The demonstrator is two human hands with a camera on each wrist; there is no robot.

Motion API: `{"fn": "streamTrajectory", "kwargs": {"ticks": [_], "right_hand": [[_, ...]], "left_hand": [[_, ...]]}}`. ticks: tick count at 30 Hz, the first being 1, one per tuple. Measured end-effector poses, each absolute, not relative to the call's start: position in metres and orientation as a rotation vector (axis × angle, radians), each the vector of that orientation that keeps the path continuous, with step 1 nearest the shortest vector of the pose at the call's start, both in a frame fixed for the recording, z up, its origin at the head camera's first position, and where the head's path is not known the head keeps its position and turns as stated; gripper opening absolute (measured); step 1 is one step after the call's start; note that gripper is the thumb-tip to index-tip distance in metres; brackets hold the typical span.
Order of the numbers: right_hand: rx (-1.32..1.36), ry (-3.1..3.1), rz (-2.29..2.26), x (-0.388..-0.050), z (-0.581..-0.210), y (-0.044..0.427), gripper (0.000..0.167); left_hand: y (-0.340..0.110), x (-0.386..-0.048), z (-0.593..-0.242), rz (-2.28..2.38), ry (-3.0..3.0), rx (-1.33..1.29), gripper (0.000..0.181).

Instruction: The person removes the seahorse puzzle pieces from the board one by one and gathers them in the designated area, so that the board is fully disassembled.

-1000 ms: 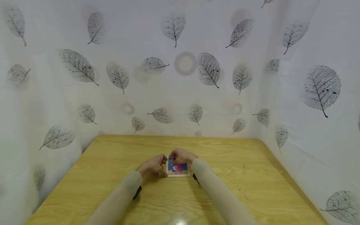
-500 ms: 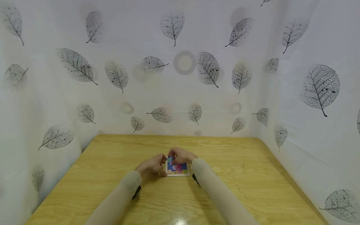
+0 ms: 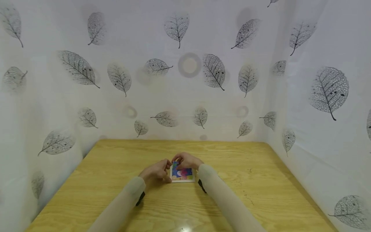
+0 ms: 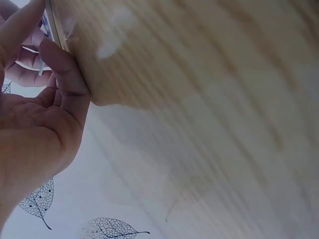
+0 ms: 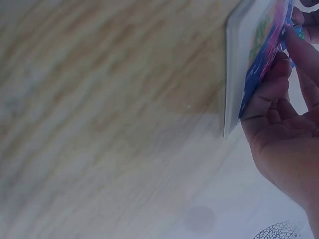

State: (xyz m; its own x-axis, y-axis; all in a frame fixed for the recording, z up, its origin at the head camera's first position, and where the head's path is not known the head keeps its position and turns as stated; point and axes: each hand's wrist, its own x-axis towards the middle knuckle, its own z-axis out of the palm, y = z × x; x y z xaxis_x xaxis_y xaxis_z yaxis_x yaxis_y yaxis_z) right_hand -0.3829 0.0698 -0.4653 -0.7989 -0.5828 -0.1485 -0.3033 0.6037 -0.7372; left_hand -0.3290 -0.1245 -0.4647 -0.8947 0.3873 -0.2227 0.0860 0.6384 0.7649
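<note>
A small square picture board with a white rim lies flat on the table, its picture blue, pink, green and orange. My left hand holds its left edge, thumb near the lower corner and bent fingers near the upper one. Over the upper part reaches my right hand, pinching a small blue-green piece above the upper left corner. In the left wrist view, the left hand is beside the board's edge. The right hand partly covers the picture in the right wrist view.
The board lies on a wooden table with light grain. Around the table's back and sides hangs a pale curtain printed with dark leaves. Small dark marks dot the tabletop right of the right forearm.
The right fingertips have shifted slightly left, and the small piece at the upper left corner is tilted differently. The left hand keeps nearly the same place on the board.
</note>
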Motion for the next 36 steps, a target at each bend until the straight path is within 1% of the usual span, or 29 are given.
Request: {"fn": "streamTrajectory", "kwargs": {"ticks": [9,14,21,36], "right_hand": [[-0.679,2.468,-1.146,-0.378,-0.469,0.074,0.029],[-0.618,2.433,-1.207,-0.378,-0.472,0.076,0.029],[-0.598,2.417,-1.253,-0.379,-0.469,0.079,0.025],[-0.600,2.304,-1.340,-0.385,-0.469,0.089,0.028]], "left_hand": [[-0.125,-0.327,-0.466,1.148,2.476,0.384,0.061],[-0.125,-0.326,-0.467,1.150,2.470,0.376,0.062],[-0.125,-0.329,-0.465,1.099,2.513,0.384,0.062],[-0.122,-0.328,-0.462,1.011,2.544,0.410,0.064]]}}
